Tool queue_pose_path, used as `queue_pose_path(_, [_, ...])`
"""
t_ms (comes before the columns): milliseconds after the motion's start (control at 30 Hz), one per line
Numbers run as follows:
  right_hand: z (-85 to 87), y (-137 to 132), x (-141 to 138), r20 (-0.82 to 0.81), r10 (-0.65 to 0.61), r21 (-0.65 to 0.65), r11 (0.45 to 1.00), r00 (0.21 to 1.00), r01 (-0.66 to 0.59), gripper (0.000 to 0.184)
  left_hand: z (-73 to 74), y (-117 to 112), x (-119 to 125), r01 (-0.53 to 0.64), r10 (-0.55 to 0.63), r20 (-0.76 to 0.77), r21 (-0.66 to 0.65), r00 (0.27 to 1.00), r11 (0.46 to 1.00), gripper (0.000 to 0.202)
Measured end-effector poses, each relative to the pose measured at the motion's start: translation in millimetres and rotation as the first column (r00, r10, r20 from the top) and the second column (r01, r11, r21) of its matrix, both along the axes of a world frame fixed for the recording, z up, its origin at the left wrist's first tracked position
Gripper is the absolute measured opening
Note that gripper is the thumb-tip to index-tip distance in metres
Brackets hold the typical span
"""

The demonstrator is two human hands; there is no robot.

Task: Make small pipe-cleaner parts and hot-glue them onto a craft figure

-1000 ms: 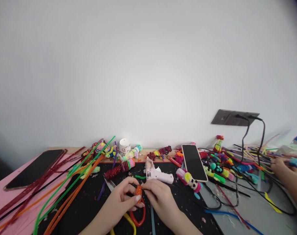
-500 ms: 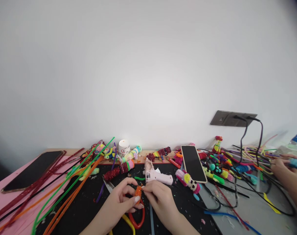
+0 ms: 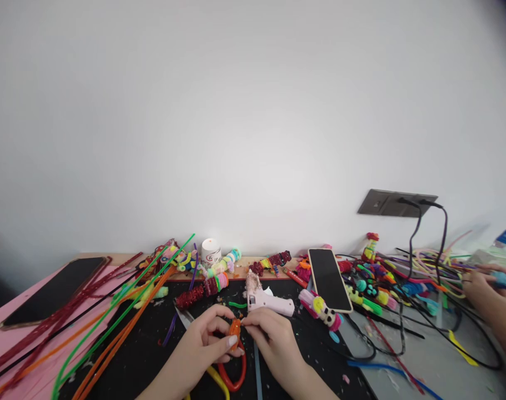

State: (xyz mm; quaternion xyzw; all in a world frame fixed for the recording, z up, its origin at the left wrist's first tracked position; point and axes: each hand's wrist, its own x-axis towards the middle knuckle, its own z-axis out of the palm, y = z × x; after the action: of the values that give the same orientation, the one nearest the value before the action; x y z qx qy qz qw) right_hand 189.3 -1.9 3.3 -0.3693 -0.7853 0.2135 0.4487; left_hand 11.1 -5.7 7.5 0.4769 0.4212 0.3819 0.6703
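Little has moved since a second ago: both hands stay together over the near middle of the black mat [image 3: 148,344]. The left hand [image 3: 203,341] pinches the orange piece [image 3: 235,328] between thumb and fingers, and the right hand [image 3: 273,339] grips its right side with the fingertips. A red loop [image 3: 236,376] lies just below it. The glue gun [image 3: 269,301] lies just beyond, and a phone [image 3: 327,278] is further right.

i see bright, even, diffuse light on the white wall [image 3: 253,111]; corners vignette dark. wide-angle distortion bends the edges. another person's hand [image 3: 484,289] at right is slightly blurred.
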Motion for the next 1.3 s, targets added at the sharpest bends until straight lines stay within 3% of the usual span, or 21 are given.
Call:
queue_pose_path(467, [2.8, 0.0, 2.1, 0.055, 0.046, -0.095, 0.995, 0.997, -0.040, 0.021, 4.5, -0.6, -0.7, -0.006, 0.006, -0.023, -0.014, 1.000, 1.000, 0.029])
queue_pose_path(767, [3.9, 0.8, 4.5, 0.095, 0.029, -0.086, 0.996, 0.995, -0.021, 0.023, 3.9, 1.2, 0.1, -0.039, 0.038, -0.025, -0.029, 0.999, 0.999, 0.034])
queue_pose_path(833, [4.9, 3.1, 8.1, 0.105, -0.049, -0.028, 0.998, 0.993, 0.053, 0.027, 5.2, 1.3, 0.3, -0.062, 0.061, -0.026, -0.040, 0.998, 0.997, 0.036])
queue_pose_path(900, [5.9, 6.9, 12.8, 0.119, -0.205, 0.045, 0.979, 0.972, 0.201, 0.032, 6.7, 1.4, 0.5, -0.093, 0.092, -0.025, -0.055, 0.995, 0.994, 0.038])
queue_pose_path(1033, [6.2, 14.3, 21.2, 0.307, -0.510, 0.067, 0.854, 0.804, 0.516, 0.050, 6.5, 2.9, -0.1, -0.141, 0.142, 0.000, -0.074, 0.990, 0.987, 0.041])
queue_pose_path(1133, [3.0, 17.3, 24.5, 0.464, -0.529, 0.046, 0.815, 0.710, 0.577, 0.051, 3.1, 5.1, -2.0, -0.146, 0.148, 0.019, -0.079, 0.989, 0.986, 0.042])
queue_pose_path(1300, [-4.0, 21.7, 28.1, 0.492, -0.514, 0.067, 0.827, 0.703, 0.558, 0.049, 1.9, 6.3, -5.9, -0.192, 0.194, 0.031, -0.059, 0.981, 0.980, 0.040])
